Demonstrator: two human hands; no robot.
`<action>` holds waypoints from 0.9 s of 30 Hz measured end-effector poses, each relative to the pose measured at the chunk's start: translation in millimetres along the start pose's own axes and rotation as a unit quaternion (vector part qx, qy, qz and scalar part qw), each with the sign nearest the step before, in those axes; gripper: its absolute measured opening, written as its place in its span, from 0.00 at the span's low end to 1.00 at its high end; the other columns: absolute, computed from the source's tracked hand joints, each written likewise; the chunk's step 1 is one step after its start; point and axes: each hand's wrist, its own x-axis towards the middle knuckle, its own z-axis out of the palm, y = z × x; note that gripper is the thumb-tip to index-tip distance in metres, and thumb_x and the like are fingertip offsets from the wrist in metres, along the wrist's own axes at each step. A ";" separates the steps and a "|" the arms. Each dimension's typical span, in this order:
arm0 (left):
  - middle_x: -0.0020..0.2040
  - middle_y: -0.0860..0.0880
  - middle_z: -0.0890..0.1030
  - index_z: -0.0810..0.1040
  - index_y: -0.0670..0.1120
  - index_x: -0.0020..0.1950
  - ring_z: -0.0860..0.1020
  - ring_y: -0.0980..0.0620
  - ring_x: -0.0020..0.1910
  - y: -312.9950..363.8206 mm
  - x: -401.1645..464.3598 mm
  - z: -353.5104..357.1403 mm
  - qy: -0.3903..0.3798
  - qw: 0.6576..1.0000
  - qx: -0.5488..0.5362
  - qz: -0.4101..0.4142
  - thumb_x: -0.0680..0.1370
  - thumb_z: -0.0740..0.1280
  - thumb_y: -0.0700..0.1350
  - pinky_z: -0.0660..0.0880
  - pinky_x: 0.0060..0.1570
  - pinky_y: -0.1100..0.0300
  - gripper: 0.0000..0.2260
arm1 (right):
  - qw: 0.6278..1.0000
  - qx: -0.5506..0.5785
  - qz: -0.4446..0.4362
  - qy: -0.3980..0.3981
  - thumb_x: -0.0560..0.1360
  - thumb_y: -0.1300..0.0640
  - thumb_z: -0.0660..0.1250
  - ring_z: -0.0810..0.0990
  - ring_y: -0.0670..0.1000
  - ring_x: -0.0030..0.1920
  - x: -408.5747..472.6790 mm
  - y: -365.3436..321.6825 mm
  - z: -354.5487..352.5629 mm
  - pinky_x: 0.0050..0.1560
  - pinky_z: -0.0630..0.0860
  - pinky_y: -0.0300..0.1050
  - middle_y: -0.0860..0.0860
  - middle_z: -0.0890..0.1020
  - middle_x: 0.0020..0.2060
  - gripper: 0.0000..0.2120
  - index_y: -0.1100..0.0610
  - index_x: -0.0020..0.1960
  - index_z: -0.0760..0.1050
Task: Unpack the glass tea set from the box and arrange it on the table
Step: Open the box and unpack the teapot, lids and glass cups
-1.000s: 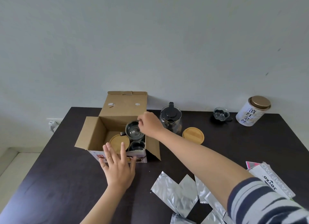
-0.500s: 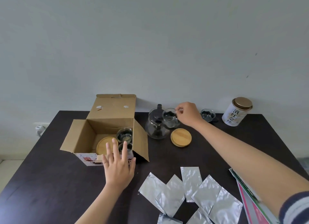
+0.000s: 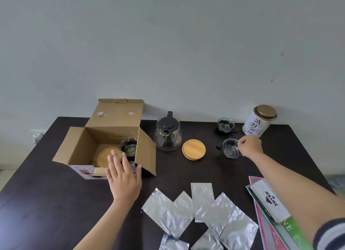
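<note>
The right hand [image 3: 250, 146] is pinching the rim of a fragile, slippery glass teacup [image 3: 231, 149] on the desk [image 3: 56, 203]; the left hand [image 3: 124, 177], fingers spread, is hovering at the cardboard box [image 3: 84, 147].

The desk [image 3: 56, 203] is showing a very dark brown, almost black, under the plain tan cardboard box [image 3: 112, 130], whose front is carrying a white label with red print. Clear glass is showing in the teapot [image 3: 167, 139] with its black lid, beside a pale wooden coaster [image 3: 193, 149], while the tin [image 3: 258, 124] at the far right corner is wearing white with dark characters and a bronze lid. Silver foil packets [image 3: 202, 199] are glinting along the near edge, next to green and pink booklets [image 3: 276, 229] and a navy-and-white striped sleeve [image 3: 330, 234].
</note>
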 end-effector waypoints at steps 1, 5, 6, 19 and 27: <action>0.76 0.37 0.54 0.61 0.39 0.73 0.50 0.38 0.76 0.6 0.2 1.9 0.006 1.000 0.000 -0.006 0.78 0.42 0.64 0.56 0.68 0.37 0.35 | 1.000 0.002 0.020 -0.004 0.71 0.68 0.64 0.81 0.57 0.41 2.6 5.2 1.9 0.43 0.81 0.49 0.56 0.83 0.41 0.09 0.60 0.40 0.81; 0.76 0.37 0.54 0.61 0.39 0.73 0.51 0.37 0.75 1.2 -0.4 7.4 0.033 0.999 0.002 -0.017 0.78 0.47 0.60 0.57 0.68 0.36 0.32 | 0.997 0.020 0.073 -0.020 0.70 0.68 0.66 0.82 0.58 0.43 15.9 18.4 9.2 0.45 0.82 0.55 0.56 0.83 0.42 0.07 0.59 0.42 0.82; 0.76 0.37 0.54 0.61 0.38 0.73 0.51 0.37 0.75 1.6 -0.6 8.5 0.038 0.999 0.002 -0.018 0.78 0.48 0.60 0.57 0.68 0.36 0.32 | 0.996 0.024 0.079 -0.021 0.70 0.68 0.66 0.82 0.58 0.43 19.5 20.1 11.0 0.45 0.82 0.55 0.56 0.83 0.42 0.07 0.59 0.41 0.82; 0.76 0.37 0.55 0.61 0.38 0.72 0.50 0.37 0.76 1.0 -1.2 16.8 0.081 0.996 0.004 -0.026 0.78 0.50 0.59 0.54 0.68 0.36 0.31 | 0.998 0.058 0.026 -0.014 0.74 0.65 0.61 0.78 0.59 0.45 49.2 6.4 18.1 0.39 0.70 0.43 0.60 0.79 0.40 0.08 0.62 0.42 0.79; 0.76 0.36 0.54 0.62 0.37 0.71 0.49 0.37 0.76 2.5 -2.3 16.9 0.089 0.996 -0.013 -0.024 0.77 0.49 0.60 0.53 0.68 0.35 0.31 | 0.997 -0.017 0.023 -0.077 0.60 0.35 0.77 0.69 0.59 0.67 25.9 -3.1 32.6 0.62 0.72 0.55 0.57 0.65 0.67 0.51 0.55 0.73 0.60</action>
